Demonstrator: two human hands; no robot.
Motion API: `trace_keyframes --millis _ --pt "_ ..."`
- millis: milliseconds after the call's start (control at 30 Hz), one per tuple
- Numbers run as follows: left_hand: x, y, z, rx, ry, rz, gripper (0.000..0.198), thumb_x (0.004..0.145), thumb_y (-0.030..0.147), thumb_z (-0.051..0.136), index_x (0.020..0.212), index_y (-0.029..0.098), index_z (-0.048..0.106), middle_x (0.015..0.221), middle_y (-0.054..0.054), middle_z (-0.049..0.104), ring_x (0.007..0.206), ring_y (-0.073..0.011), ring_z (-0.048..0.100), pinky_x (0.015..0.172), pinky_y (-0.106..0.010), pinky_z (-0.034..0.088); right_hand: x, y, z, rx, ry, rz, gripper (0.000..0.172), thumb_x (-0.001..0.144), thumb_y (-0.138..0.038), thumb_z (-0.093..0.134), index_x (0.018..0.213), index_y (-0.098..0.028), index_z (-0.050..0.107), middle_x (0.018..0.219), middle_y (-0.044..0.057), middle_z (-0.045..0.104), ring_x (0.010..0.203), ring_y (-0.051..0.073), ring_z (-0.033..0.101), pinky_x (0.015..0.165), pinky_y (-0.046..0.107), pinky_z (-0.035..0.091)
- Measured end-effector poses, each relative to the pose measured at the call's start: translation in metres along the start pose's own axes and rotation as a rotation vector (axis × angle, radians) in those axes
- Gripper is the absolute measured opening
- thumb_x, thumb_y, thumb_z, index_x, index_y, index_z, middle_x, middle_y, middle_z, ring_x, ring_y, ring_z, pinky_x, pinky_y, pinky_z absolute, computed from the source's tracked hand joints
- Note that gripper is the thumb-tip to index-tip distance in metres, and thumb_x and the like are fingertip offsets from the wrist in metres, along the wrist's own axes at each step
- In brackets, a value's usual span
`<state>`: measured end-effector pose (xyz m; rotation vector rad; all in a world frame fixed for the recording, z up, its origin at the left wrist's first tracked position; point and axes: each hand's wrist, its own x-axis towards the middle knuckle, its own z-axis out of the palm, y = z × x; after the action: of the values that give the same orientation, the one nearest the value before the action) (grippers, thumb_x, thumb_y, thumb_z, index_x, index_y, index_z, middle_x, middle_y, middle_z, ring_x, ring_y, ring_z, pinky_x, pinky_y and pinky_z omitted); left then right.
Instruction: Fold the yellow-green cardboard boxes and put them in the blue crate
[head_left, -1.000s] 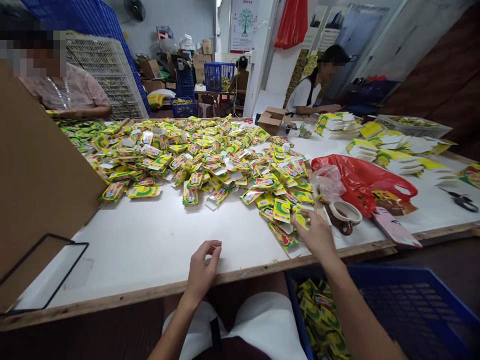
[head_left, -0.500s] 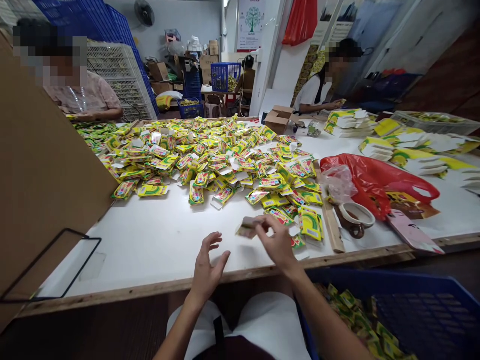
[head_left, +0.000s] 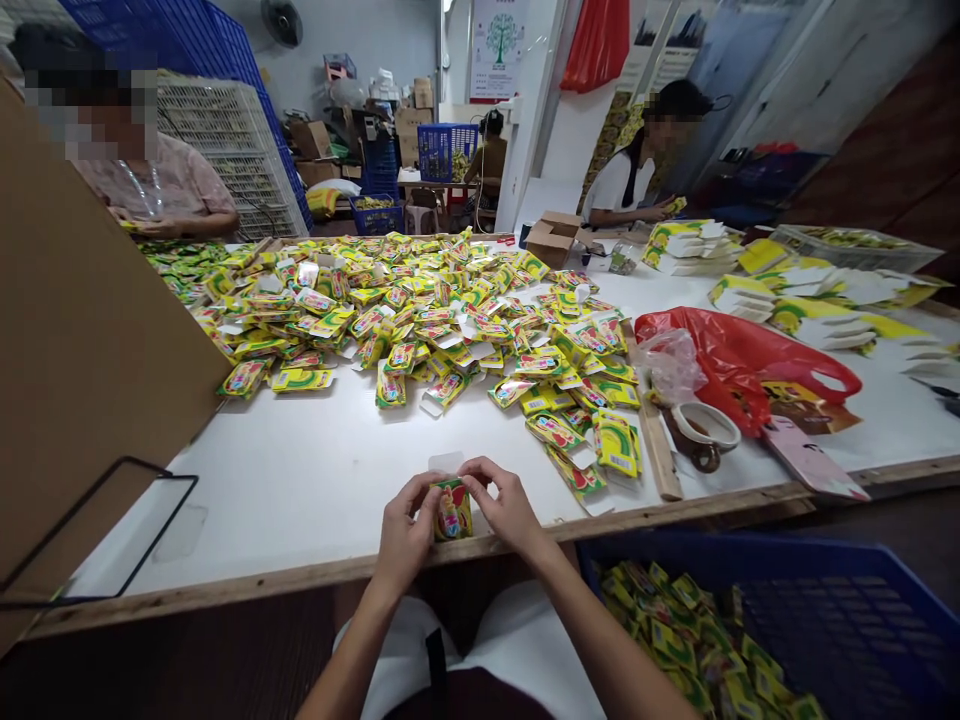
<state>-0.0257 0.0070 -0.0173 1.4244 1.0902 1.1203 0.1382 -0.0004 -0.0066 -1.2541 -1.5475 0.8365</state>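
Observation:
Both my hands hold one small yellow-green carton (head_left: 453,509) just above the near edge of the white table (head_left: 315,480). My left hand (head_left: 403,535) grips its left side with curled fingers. My right hand (head_left: 506,505) pinches its right side and top flap. A big heap of the same flat cartons (head_left: 420,310) covers the middle of the table. A few loose ones (head_left: 592,440) lie to the right of my hands.
A blue crate (head_left: 825,620) with folded cartons stands at my lower right. A red plastic bag (head_left: 735,360), a tape roll (head_left: 705,425) and a wooden strip (head_left: 656,440) lie right. A cardboard sheet (head_left: 82,330) leans at left. Other people work at the far side.
My right hand picked a carton from the loose ones at right and carried it left. My left hand rose from the table edge and took hold of it too.

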Motion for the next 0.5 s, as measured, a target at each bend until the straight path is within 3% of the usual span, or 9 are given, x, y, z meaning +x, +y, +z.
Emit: trace_keyframes --millis 133,233,367,500 --pt "0.008 -0.004 0.0 -0.118 0.03 0.002 0.022 0.08 0.028 0.06 0.1 0.019 0.063 0.106 -0.006 0.066 0.103 -0.02 0.06 0.091 -0.033 0.046 0.007 -0.002 0.005 -0.026 0.008 -0.044 0.017 0.089 -0.025 0.049 0.081 -0.02 0.064 0.082 0.003 0.065 0.08 0.018 0.06 0.076 0.029 0.046" --pt "0.011 -0.005 0.001 -0.212 0.018 -0.006 0.03 0.08 0.025 0.06 0.109 0.02 0.057 0.098 -0.005 0.067 0.093 -0.0173 0.063 0.086 -0.032 0.049 0.006 0.001 0.01 0.066 0.112 -0.017 0.014 0.087 -0.022 0.051 0.097 -0.021 0.061 0.087 0.003 0.065 0.083 0.017 0.061 0.077 0.029 0.048" --pt "0.011 0.001 0.002 -0.083 -0.004 0.024 0.016 0.081 0.026 0.059 0.092 0.017 0.065 0.096 -0.007 0.066 0.093 -0.0183 0.061 0.085 -0.03 0.048 0.003 -0.002 0.009 0.049 0.062 -0.067 0.013 0.086 -0.022 0.054 0.092 -0.021 0.065 0.089 0.004 0.066 0.086 0.018 0.061 0.077 0.029 0.047" --pt "0.009 0.008 0.004 -0.02 0.029 0.029 0.015 0.08 0.029 0.06 0.086 0.016 0.067 0.09 -0.006 0.067 0.087 -0.0182 0.062 0.079 -0.028 0.049 0.004 -0.007 0.007 -0.001 0.068 -0.083 0.011 0.085 -0.022 0.055 0.085 -0.02 0.067 0.085 0.004 0.066 0.081 0.017 0.061 0.073 0.028 0.047"
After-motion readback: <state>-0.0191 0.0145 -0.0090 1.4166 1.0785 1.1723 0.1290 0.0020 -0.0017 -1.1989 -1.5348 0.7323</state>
